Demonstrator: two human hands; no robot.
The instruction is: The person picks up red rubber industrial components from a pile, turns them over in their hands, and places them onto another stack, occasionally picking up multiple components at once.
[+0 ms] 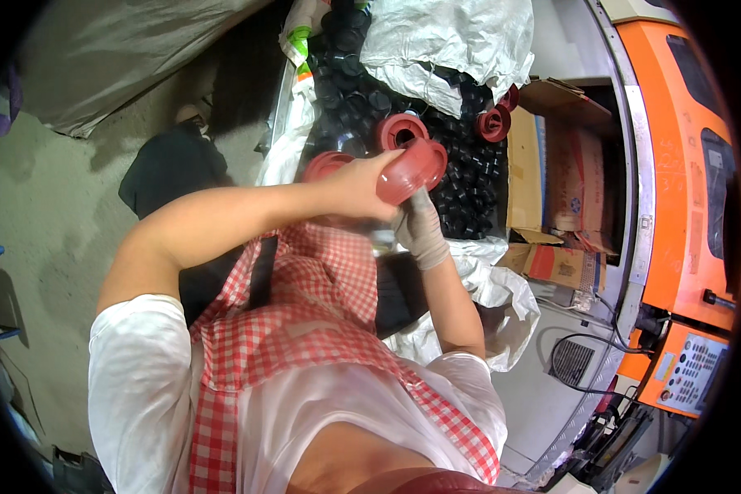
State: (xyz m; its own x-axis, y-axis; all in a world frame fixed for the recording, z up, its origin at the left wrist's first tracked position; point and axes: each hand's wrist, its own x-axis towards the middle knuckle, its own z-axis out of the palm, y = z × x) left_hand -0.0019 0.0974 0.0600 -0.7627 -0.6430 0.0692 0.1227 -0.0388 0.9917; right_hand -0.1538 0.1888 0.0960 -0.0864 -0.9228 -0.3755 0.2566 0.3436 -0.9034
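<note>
My bare left hand [362, 185] is closed round a smooth, round, red plastic part [407, 173], shaped like a shallow cup and tilted on its side. Close below it, my right hand [420, 227], in a pale glove, grips the lower edge of this part; its fingertips are partly hidden. Just beyond my hands, a red ring-shaped part [401, 129] with a dark centre rests on the heap of small black plastic pieces [467, 185]. Another red part [327, 165] shows to the left, partly behind my left forearm.
Crumpled white sacking [445, 49] covers the far heap. Further red parts [492, 123] lie at its right side. Opened cardboard boxes [572, 181] stand to the right, before an orange machine [663, 181] with a button panel [694, 372]. A black bag-like bundle [173, 171] sits on the left floor.
</note>
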